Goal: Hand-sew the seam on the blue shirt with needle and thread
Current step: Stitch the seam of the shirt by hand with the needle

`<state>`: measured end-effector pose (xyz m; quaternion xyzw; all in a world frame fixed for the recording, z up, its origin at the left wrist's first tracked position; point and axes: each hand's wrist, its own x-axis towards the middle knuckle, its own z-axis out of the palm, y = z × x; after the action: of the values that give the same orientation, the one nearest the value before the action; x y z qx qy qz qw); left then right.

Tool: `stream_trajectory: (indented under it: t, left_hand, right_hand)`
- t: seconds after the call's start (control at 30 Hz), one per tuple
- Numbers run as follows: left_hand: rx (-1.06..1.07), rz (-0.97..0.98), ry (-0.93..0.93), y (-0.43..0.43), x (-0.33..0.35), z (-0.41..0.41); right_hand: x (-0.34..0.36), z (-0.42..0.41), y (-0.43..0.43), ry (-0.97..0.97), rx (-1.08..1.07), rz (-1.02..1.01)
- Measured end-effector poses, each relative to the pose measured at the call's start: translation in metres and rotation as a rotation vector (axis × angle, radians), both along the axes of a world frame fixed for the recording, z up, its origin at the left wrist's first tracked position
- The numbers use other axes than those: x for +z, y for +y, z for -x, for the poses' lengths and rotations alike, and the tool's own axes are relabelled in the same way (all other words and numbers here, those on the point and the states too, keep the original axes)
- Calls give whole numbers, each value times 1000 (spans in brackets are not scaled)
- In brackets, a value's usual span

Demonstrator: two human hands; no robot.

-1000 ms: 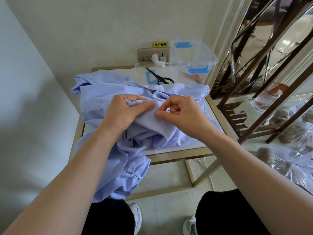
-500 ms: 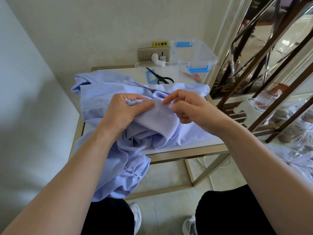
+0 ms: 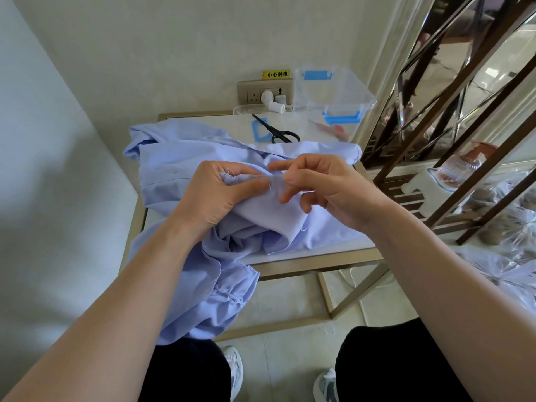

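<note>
Shirt (image 3: 174, 166): pale blue, smooth woven cloth, crumpled, on the table (image 3: 319, 261); a gathered cuff hangs over the near edge.
Left hand (image 3: 214, 195): clamped on a raised fold of shirt.
Right hand (image 3: 327, 190): thumb and forefinger pinch the same fold's seam edge, beside white thread (image 3: 271, 181); needle too small to tell.
Scissors (image 3: 278, 132): black handles, lying towards the far edge.
Box (image 3: 339, 94): clear plastic, blue clasps, far right corner.

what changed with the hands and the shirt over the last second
The right hand rose a little at the seam and loosened: its index finger, curled a second ago, now stretches toward the left hand. What it pinches, if anything, is too small to tell. The left hand kept gripping the light blue cloth shirt; the black scissors stayed put.
</note>
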<state>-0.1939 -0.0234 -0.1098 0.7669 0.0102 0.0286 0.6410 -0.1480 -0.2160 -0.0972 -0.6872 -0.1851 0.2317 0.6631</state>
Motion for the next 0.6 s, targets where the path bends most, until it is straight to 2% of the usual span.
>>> stream_trajectory:
  t: [0.1, 0.23, 0.6]
  left_hand:
    - [-21, -25, -3, 1, 2, 0]
    - [-19, -26, -25, 2, 4, 1]
    - [-10, -48, -58, 2, 5, 3]
  right_hand:
    - [-3, -1, 1, 35, 50, -32]
    - [-4, -5, -3, 49, 0, -55]
    - [-5, -4, -3, -39, -47, 100]
